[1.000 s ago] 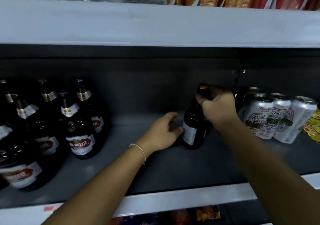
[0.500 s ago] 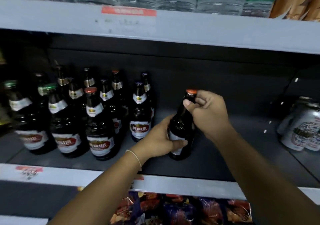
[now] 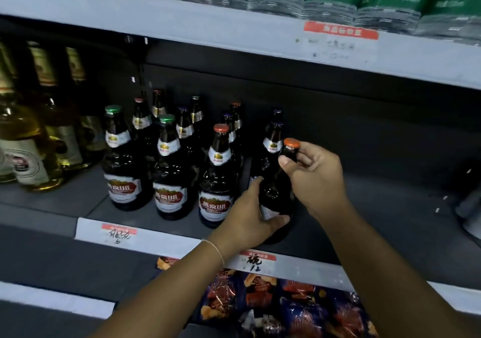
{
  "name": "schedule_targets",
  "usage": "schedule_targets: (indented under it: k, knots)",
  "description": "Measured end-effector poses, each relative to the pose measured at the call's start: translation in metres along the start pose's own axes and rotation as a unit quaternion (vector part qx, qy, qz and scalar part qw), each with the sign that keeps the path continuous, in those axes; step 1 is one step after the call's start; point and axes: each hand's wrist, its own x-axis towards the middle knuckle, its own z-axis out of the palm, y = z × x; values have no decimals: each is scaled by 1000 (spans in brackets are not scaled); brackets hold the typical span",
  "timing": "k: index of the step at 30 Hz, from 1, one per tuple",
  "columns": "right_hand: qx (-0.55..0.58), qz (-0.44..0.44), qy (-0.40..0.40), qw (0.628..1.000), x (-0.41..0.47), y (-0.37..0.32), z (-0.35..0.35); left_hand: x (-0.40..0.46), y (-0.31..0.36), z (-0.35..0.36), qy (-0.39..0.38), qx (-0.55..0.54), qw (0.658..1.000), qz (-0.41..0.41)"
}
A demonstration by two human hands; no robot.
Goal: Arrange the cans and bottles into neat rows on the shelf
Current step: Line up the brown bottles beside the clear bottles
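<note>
Bottle (image 3: 277, 194) is now moved from the cans side to the front row; your left hand (image 3: 251, 219) wraps its body, right hand (image 3: 316, 179) pinches its neck.

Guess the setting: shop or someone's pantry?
Most likely a shop aisle. Price tags are stuck on the shelf edges, many identical beer bottles stand in rows, and snack bags fill the shelf below.

Dim store light falls on grey metal shelving with a dark back panel (image 3: 364, 129). Pale shelf edges (image 3: 182, 25) carry red-topped price tags (image 3: 341, 39). Snack bags (image 3: 286, 306) fill the tier below.
</note>
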Motion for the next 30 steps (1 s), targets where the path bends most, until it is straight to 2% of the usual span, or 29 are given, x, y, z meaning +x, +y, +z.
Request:
schedule_targets:
  k: [8, 13, 17, 24, 27, 30]
  knots:
    - [18, 5, 14, 1000, -4, 0, 17, -10, -9, 6, 77, 41, 996, -2]
    - [-30, -35, -8, 999, -5, 2, 9, -15, -20, 14, 98, 43, 994, -2]
    - [-53, -46, -23, 997, -6, 11, 0, -18, -25, 14, 110, 6, 994, -23]
    - [-20, 74, 2, 997, -30, 95, -26, -24, -37, 20, 140, 69, 988, 8]
    - [29, 115, -55, 991, -38, 113, -24, -22, -42, 20, 137, 95, 985, 37]
    - [30, 112, -106, 988, -40, 119, -27, -19, -46, 19, 116, 105, 987, 34]
